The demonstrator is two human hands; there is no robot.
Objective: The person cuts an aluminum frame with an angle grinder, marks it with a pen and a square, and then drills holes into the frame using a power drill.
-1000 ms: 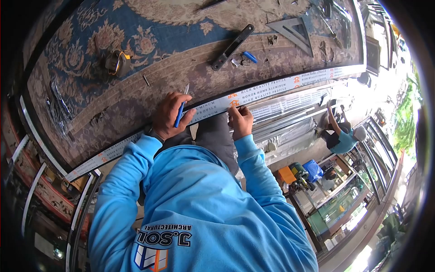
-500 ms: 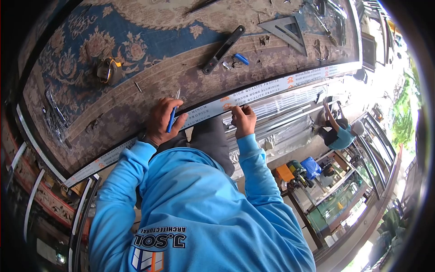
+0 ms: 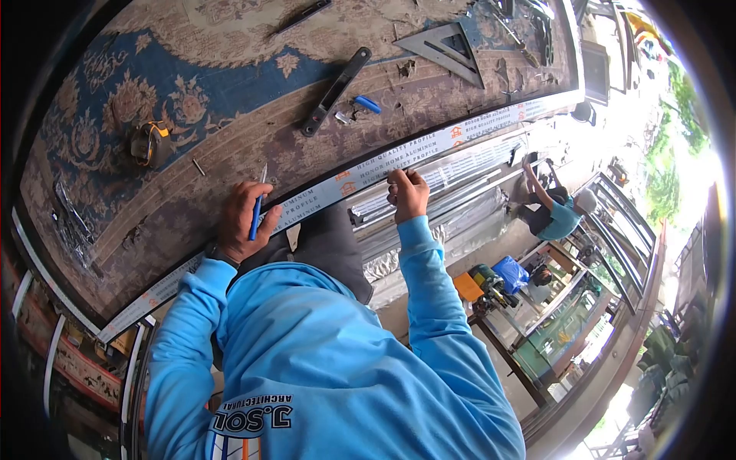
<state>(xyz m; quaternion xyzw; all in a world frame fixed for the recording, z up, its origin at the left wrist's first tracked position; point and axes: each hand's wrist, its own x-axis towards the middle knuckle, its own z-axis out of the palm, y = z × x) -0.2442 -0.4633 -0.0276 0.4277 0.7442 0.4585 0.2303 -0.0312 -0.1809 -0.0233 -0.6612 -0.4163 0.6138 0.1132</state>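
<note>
My left hand [image 3: 244,224] is closed around a slim blue-handled knife [image 3: 256,216], its pale pointed blade facing away from me. That hand rests at the near edge of the frame, beside a long aluminium profile [image 3: 326,195] covered in printed white film with orange house logos. Farther right along the same profile, my right hand [image 3: 409,195] has its fingers curled and pinched at the near edge. Whatever sits between those fingertips is too small to make out. A blue cap [image 3: 367,104] lies on the patterned carpet [image 3: 253,130] inside the frame.
On the carpet lie a tape measure [image 3: 150,143], a black level [image 3: 336,92], a triangular square [image 3: 447,55] and crumpled plastic [image 3: 73,222]. More wrapped profiles [image 3: 452,184] lie below on the right. Another person [image 3: 558,215] crouches beyond, near an orange box [image 3: 466,287].
The whole view has shifted, so the tabletop things appear farther left. Relative to the printed logos, my right hand has moved right along the profile. My left hand still holds the knife.
</note>
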